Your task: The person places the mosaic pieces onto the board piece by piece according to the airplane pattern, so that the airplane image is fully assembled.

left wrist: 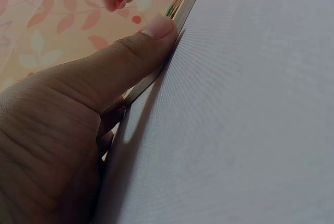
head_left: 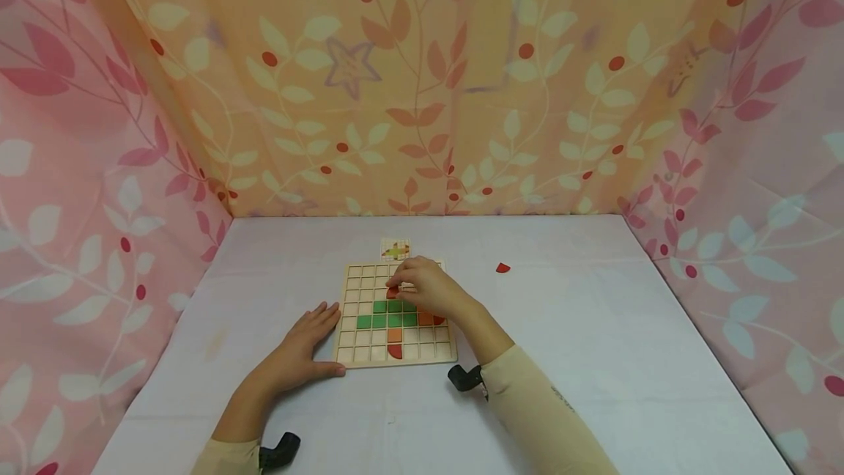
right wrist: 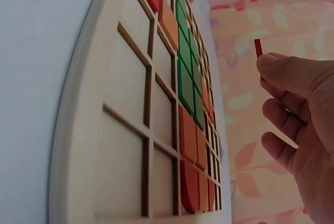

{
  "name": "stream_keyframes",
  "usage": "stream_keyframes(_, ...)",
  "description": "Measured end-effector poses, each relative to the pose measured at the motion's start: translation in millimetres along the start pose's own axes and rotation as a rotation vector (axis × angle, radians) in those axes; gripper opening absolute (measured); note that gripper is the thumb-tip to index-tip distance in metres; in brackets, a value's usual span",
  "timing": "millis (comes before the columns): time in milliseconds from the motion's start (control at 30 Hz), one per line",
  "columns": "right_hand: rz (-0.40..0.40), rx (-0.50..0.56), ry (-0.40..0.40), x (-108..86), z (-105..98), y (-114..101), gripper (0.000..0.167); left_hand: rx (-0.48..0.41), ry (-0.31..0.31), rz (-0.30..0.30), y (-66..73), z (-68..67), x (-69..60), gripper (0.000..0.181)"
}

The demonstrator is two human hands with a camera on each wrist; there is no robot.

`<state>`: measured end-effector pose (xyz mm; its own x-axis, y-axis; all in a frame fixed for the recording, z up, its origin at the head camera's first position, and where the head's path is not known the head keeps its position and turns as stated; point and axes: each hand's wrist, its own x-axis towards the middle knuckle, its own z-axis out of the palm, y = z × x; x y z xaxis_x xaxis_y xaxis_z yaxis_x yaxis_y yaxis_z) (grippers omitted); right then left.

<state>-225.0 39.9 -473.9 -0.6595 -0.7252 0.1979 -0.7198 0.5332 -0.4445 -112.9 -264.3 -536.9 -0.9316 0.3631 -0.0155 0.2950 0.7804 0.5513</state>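
The wooden grid board lies on the table with green tiles and orange tiles in its squares. A red rounded tile sits near its front edge. Above the board, my right hand pinches a small red tile between thumb and index finger, the other fingers loosely bent. My left hand rests at the board's left side, fingers spread along the edge. Its thumb lies straight against the front left corner. The right hand hides part of the board's far side.
A small pattern card lies just behind the board. One loose red tile is on the white table to the right. Flowered cloth encloses the table at the back and both sides.
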Motion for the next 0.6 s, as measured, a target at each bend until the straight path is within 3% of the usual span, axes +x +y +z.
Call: stream_keyframes(600,-0.018,-0.071,-0.048,29.0,28,-20,0.023,-0.002,0.005,0.028,-0.3,-1.6,-0.4,0.117)
